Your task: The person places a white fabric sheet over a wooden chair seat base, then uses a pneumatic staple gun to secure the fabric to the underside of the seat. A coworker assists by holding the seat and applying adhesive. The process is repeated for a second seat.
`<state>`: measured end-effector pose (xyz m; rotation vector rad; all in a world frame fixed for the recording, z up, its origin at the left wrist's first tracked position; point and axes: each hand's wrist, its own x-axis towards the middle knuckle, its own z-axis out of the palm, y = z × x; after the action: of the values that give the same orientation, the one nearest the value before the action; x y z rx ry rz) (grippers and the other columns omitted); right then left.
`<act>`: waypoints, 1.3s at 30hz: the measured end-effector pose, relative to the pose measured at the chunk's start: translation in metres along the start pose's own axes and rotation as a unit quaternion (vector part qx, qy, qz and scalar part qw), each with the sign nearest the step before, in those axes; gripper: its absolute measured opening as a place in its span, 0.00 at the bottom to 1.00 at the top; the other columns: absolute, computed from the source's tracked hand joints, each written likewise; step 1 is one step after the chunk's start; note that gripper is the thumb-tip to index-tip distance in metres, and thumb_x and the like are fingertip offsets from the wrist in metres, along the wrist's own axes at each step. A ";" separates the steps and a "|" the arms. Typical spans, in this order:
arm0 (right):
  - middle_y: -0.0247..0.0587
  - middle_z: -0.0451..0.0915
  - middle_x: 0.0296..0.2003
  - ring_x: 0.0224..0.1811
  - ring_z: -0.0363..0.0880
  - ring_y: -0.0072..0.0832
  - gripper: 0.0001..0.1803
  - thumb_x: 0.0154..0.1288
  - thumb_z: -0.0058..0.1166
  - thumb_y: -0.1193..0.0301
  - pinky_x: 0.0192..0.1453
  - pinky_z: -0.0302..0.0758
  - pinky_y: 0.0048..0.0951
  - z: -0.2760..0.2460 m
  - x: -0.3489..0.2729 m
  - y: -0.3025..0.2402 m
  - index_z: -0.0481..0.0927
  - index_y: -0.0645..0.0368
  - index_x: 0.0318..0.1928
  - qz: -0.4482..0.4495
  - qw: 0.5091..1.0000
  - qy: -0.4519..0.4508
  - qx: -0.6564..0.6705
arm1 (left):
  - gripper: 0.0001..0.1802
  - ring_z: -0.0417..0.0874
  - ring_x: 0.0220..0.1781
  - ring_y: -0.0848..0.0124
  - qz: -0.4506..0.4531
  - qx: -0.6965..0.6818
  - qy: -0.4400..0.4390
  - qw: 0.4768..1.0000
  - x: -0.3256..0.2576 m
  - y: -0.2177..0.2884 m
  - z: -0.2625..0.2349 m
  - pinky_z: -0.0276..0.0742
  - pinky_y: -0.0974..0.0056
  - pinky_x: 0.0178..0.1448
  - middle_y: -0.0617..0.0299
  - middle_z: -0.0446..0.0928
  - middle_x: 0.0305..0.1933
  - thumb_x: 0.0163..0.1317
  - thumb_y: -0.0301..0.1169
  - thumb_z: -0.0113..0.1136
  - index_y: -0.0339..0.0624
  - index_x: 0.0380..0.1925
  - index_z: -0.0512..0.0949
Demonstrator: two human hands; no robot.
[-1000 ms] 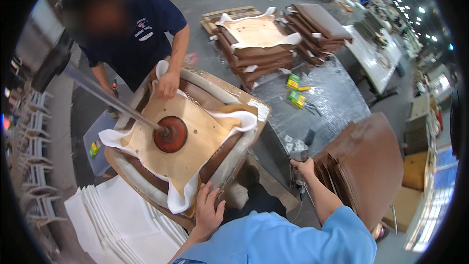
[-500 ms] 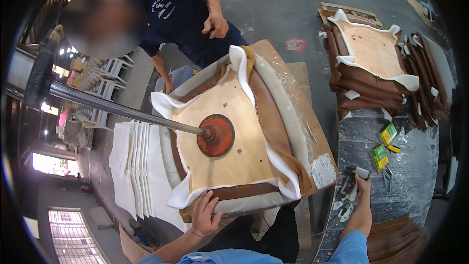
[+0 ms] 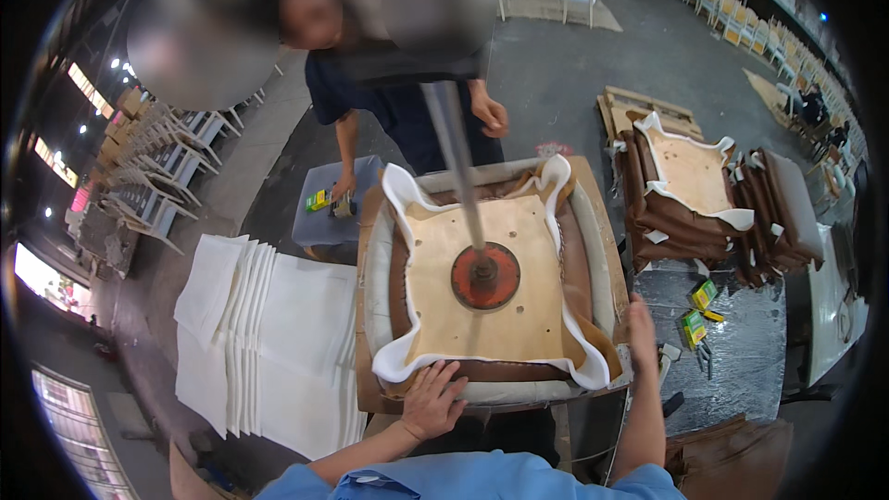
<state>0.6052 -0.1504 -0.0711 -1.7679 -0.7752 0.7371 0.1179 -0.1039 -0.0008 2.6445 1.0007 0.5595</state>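
1. Brown leather folded over the near edge of the seat cushion (image 3: pixel 486 306) lies under the left hand (image 3: pixel 433 400), fingers spread and pressed flat on it.
2. The right hand (image 3: pixel 641 326) rests on the cushion's right near corner, fingers together along the edge; half a second ago it reached out to the dark bench.
3. The cushion lies underside up, pale plywood board with white lining curling at its corners, held at centre by a red round press pad (image 3: pixel 485 276) on a metal rod.
4. Since the earlier frame the cushion has turned square to the person.
5. Small yellow-green boxes (image 3: pixel 699 310) lie right of the cushion.
6. White fabric sheets (image 3: pixel 269 343) are stacked left of it.
7. Beyond the cushion another person's hand (image 3: pixel 343 190) touches a yellow-green box on a grey stool.
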 end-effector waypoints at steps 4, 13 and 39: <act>0.65 0.71 0.78 0.82 0.68 0.62 0.39 0.80 0.54 0.34 0.85 0.65 0.50 0.056 -0.023 -0.030 0.85 0.48 0.74 0.067 0.952 0.078 -0.288 | 0.24 0.74 0.82 0.45 0.007 -0.004 -0.014 1.000 -0.007 -0.013 -0.008 0.67 0.40 0.85 0.51 0.77 0.80 0.72 0.44 0.68 0.48 0.64 0.87; 0.69 0.76 0.73 0.77 0.74 0.63 0.36 0.80 0.54 0.34 0.82 0.70 0.52 0.063 -0.040 -0.022 0.92 0.49 0.64 0.014 0.951 0.097 -0.294 | 0.24 0.74 0.81 0.45 0.094 0.008 0.043 0.995 -0.015 -0.045 -0.015 0.66 0.39 0.85 0.51 0.77 0.79 0.75 0.47 0.65 0.48 0.64 0.86; 0.69 0.75 0.75 0.79 0.73 0.61 0.40 0.77 0.56 0.33 0.83 0.70 0.52 0.075 -0.067 -0.044 0.87 0.53 0.70 0.097 0.941 0.138 -0.293 | 0.14 0.80 0.76 0.44 0.068 -0.139 0.025 0.988 -0.009 -0.057 -0.035 0.74 0.42 0.80 0.51 0.84 0.69 0.75 0.36 0.66 0.46 0.57 0.88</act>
<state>0.4994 -0.1499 -0.0425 -2.4529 -0.6724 0.3811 0.0631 -0.0649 0.0069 2.4701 0.7000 0.7395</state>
